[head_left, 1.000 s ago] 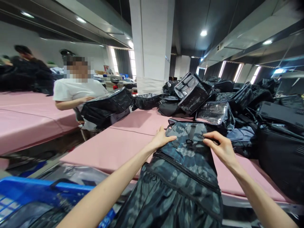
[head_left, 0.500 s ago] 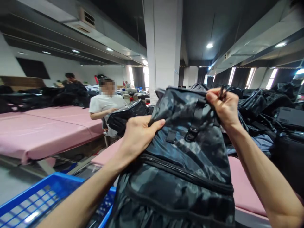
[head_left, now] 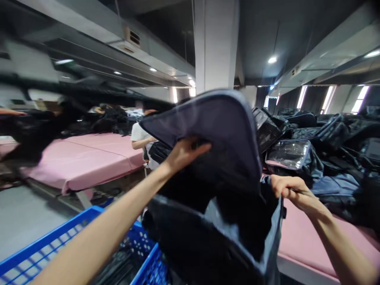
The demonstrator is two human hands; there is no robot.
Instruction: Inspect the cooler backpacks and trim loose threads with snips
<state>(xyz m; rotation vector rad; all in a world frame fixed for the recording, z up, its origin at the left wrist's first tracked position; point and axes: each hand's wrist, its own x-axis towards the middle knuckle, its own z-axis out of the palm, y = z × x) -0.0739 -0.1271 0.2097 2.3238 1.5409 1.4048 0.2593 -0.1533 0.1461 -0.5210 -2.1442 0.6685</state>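
A dark backpack point(head_left: 208, 233) with grey edging stands in front of me with its mouth open, its dark interior showing. Its rounded flap point(head_left: 225, 122) is lifted, the greyish lining facing me. My left hand point(head_left: 185, 152) is against the inside of this flap, thumb stretched apart from the fingers; the fingertips are hard to make out. On the right, my right hand point(head_left: 292, 192) has its fingers closed on the side edge of the bag's opening. The lower part of the bag runs out of view.
A blue plastic basket point(head_left: 56, 233) with dark items stands at lower left. Pink-covered tables point(head_left: 97, 154) lie behind it and to the right. Dark bags point(head_left: 317, 130) are piled at right. A person in a white shirt point(head_left: 138, 132) is partly hidden. A blurred dark shape point(head_left: 32, 142) crosses at left.
The backpack has gone from closed, with its patterned outside facing me, to open with its flap raised. My right hand has moved down to the opening's edge. A dark blur has entered at left.
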